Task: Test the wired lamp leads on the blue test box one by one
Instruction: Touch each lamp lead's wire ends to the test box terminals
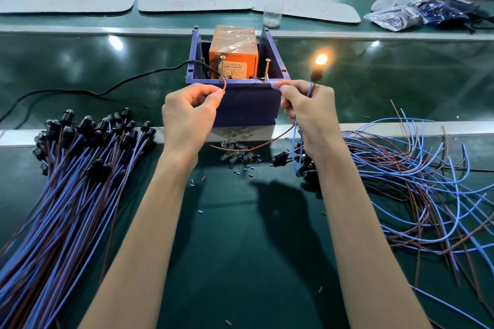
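The blue test box [247, 104] stands at the middle of the green bench, with an orange unit [234, 55] inside and two upright screws at its front rim. My left hand [187, 112] pinches a brown lead end against the left screw [222, 67]. My right hand [307, 109] holds the blue lead end at the right screw [267, 68] and also grips the lamp socket [316, 76]. The bulb [320, 59] glows orange above that hand. The brown wire [248, 148] loops below the box between my hands.
A neat bundle of blue and brown lamp leads [72, 181] with black sockets lies at the left. A tangled pile of leads [417, 184] spreads at the right. Loose glass bulbs [235, 152] and wire offcuts lie in front of the box. A black cable [107, 89] runs left.
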